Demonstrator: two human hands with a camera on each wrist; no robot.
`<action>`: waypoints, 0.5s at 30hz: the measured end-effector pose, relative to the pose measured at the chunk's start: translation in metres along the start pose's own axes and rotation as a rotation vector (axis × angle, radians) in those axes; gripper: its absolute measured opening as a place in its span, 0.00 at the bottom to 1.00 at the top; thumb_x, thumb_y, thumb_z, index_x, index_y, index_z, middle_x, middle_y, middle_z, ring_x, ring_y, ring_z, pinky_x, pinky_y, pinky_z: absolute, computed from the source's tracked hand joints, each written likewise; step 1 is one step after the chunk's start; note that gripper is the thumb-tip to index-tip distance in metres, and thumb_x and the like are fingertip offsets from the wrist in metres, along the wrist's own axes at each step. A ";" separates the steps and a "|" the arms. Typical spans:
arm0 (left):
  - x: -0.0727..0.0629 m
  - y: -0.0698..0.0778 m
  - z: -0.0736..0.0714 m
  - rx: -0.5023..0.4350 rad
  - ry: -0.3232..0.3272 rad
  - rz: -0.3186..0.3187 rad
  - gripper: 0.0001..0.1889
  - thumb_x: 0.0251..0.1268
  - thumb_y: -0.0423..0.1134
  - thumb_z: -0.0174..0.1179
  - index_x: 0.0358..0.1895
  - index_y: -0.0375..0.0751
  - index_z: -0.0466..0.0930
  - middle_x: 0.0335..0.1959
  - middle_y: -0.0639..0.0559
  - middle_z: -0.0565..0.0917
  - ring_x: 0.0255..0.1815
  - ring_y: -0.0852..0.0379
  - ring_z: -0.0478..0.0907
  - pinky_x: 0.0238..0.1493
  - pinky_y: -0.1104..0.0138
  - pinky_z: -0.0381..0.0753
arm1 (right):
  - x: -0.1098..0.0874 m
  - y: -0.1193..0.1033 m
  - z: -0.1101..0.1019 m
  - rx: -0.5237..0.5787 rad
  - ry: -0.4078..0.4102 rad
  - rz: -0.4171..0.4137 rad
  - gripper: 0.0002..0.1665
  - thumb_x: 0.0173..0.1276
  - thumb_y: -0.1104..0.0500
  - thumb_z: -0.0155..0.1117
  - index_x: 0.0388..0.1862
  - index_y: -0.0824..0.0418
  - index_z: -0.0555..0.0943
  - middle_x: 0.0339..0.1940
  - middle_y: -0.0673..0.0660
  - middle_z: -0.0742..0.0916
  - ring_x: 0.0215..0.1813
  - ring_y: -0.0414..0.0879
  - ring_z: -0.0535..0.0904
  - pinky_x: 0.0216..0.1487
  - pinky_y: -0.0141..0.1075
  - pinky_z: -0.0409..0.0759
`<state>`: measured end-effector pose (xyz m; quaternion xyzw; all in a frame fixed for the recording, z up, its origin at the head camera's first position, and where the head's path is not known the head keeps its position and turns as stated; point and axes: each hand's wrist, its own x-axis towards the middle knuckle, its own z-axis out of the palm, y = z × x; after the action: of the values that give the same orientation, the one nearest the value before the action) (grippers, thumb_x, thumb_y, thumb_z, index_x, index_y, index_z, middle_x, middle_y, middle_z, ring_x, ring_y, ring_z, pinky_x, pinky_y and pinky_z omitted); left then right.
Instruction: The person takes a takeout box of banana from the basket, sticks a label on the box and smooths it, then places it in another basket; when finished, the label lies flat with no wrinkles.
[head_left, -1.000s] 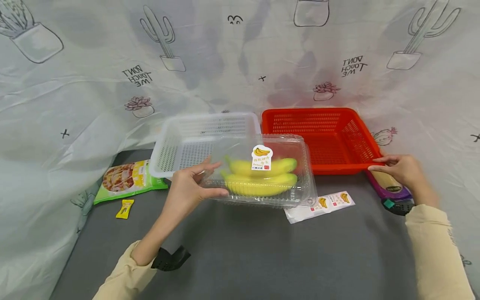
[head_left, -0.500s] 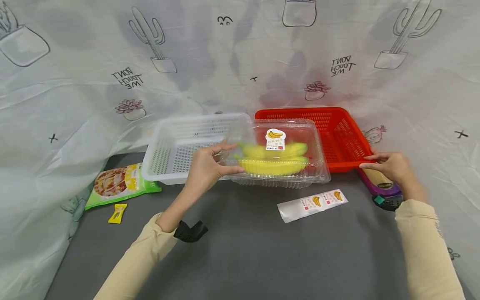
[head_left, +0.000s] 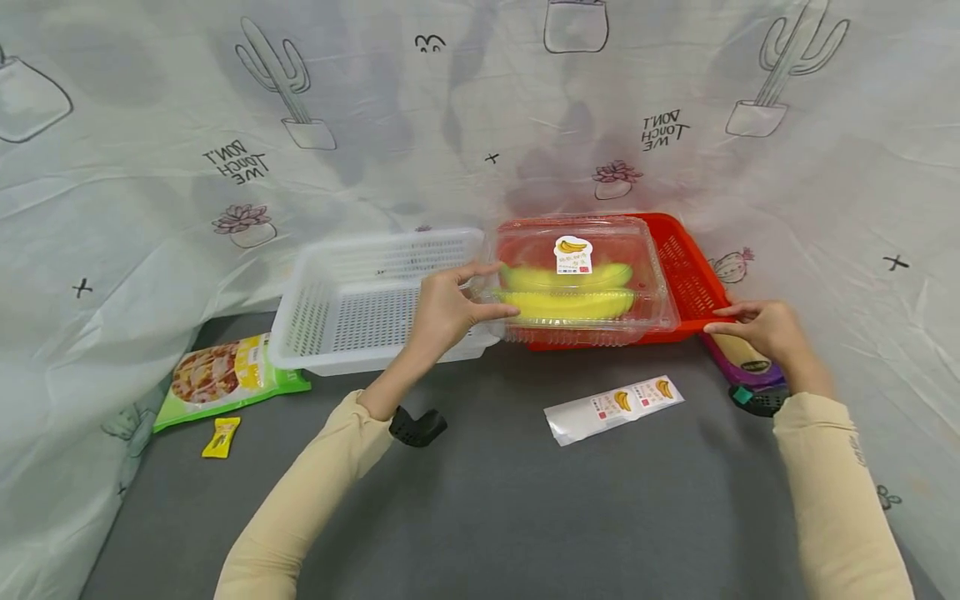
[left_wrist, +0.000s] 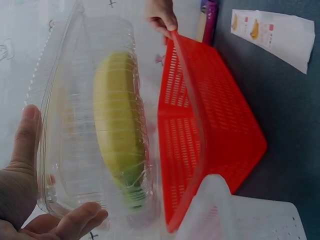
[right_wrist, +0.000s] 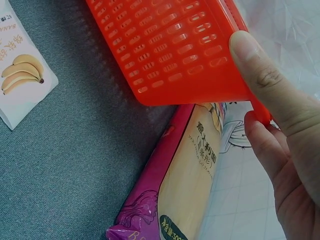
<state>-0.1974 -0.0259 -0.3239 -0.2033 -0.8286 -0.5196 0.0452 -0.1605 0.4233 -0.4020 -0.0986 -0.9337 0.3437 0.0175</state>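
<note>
A clear plastic clamshell box (head_left: 540, 242) with yellow bananas (head_left: 577, 304) inside and a banana sticker (head_left: 573, 255) on its lid is held above the red basket (head_left: 693, 283). My left hand (head_left: 450, 308) grips the box by its left end, thumb and fingers on either side; in the left wrist view the box (left_wrist: 75, 100) is over the basket's opening, apart from its rim. At the basket's right front corner my right hand (head_left: 768, 329) pinches the rim, as the right wrist view shows with the thumb (right_wrist: 250, 50) on top.
Left of the red basket stands a white basket (head_left: 300, 362). A green food bag (head_left: 225, 375) and a small yellow packet (head_left: 221, 437) lie at the left. Banana label strip (head_left: 611, 408) lies in front; a purple pasta bag (right_wrist: 170, 180) is beneath my right hand.
My left hand has carried the box of bananas away from me and to the right, from in front of the baskets to over the red one. My right hand keeps its hold on the rim.
</note>
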 end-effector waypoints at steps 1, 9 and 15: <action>0.003 0.001 0.002 -0.005 -0.002 0.012 0.30 0.40 0.43 0.78 0.53 0.42 0.84 0.59 0.43 0.79 0.10 0.59 0.49 0.15 0.69 0.52 | 0.000 0.000 0.000 0.006 -0.004 -0.005 0.40 0.56 0.44 0.73 0.52 0.78 0.79 0.60 0.77 0.73 0.57 0.69 0.71 0.29 0.20 0.72; 0.025 0.005 0.022 0.006 0.002 0.054 0.30 0.40 0.43 0.78 0.54 0.44 0.84 0.31 0.39 0.84 0.10 0.61 0.58 0.15 0.70 0.53 | 0.002 -0.002 0.000 0.026 -0.017 -0.043 0.37 0.57 0.48 0.74 0.51 0.79 0.79 0.63 0.75 0.69 0.63 0.73 0.66 0.32 0.12 0.69; 0.038 0.001 0.043 -0.057 -0.029 0.034 0.31 0.43 0.43 0.77 0.56 0.41 0.82 0.31 0.42 0.85 0.11 0.55 0.68 0.14 0.70 0.56 | 0.001 -0.001 0.000 0.030 -0.021 -0.029 0.36 0.58 0.48 0.72 0.51 0.79 0.79 0.64 0.75 0.69 0.62 0.73 0.67 0.32 0.13 0.71</action>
<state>-0.2255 0.0237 -0.3320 -0.2262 -0.8105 -0.5390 0.0364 -0.1613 0.4227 -0.4011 -0.0811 -0.9299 0.3585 0.0143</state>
